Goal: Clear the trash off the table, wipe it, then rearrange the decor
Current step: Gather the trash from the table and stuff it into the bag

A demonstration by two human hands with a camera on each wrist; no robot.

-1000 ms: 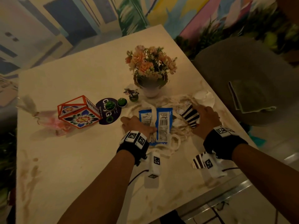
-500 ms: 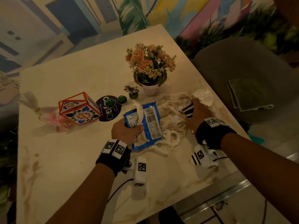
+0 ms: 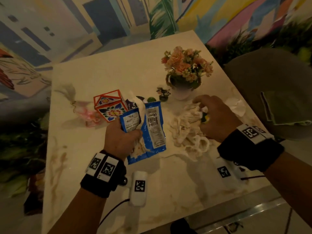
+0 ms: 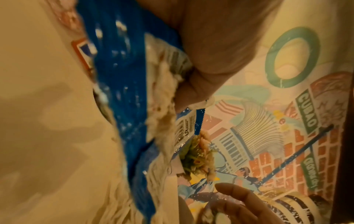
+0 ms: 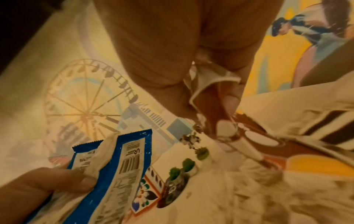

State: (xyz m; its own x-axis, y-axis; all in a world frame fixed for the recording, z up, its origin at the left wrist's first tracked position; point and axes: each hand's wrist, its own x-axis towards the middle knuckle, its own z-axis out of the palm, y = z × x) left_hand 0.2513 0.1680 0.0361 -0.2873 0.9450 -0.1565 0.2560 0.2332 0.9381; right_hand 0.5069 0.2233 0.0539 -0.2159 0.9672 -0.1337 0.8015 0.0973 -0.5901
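Head view: the left hand [image 3: 120, 138] is curled round two blue wrappers [image 3: 146, 130] and a wad of white tissue [image 3: 140, 105], holding the bundle clear of the counter [image 3: 84, 78]. The wrappers' long axis runs away from the person, with their torn tops pointing at the decor box [image 3: 109, 105]. The right hand [image 3: 217, 119] sits on the far side of the tissue heap [image 3: 187, 132], its fingers bent over something small, yellow and dark; the remaining trash lies directly under and just left of this grip, so the right hand is the nearer one for the next gather. A further crumpled tissue [image 3: 236, 105] lies beyond it by the counter's right edge. The flowerpot [image 3: 184, 92] and small plants [image 3: 163, 94] stand just past the heap.

Left wrist view: the thumb presses wrapper [image 4: 122, 75] and frayed tissue [image 4: 162, 84] together, a firm closed grip. The right hand's fingertips [image 4: 228, 191] show low down, near but apart.

Right wrist view: the fingers pinch a folded white scrap [image 5: 208, 80], so this grip is closed on tissue; whether it also has the striped paper [image 5: 306, 121] beside it I cannot tell. The held wrappers [image 5: 122, 163] stand to the left, pinned by the left thumb [image 5: 57, 181], well within reach for a hand-over.
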